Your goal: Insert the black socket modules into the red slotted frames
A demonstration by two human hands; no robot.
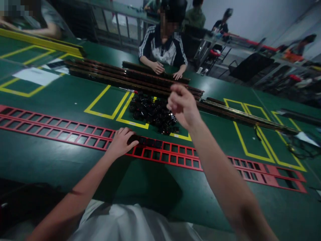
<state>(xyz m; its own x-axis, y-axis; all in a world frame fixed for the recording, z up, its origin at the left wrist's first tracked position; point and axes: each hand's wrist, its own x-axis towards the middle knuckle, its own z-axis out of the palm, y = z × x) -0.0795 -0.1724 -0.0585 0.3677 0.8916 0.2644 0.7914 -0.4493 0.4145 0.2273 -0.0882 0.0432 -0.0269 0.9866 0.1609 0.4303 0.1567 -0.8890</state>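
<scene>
My left hand [122,141] lies on a long red ladder-like frame [173,158] with two rows of square openings. Its fingers are stretched out and its thumb is apart, beside several black square parts [150,143] seated in the upper row. My right hand [183,104] is raised above the right side of a heap of small black parts [145,108]. Its fingers are curled together, and whatever they may hold is hidden.
Behind the heap lie long dark metal rails [112,74]. A red-handled screwdriver [131,90] rests near them. White papers [37,76] are at left, black cables [301,147] at right. Across the green table [62,167] a co-worker [163,43] has both hands by the rails.
</scene>
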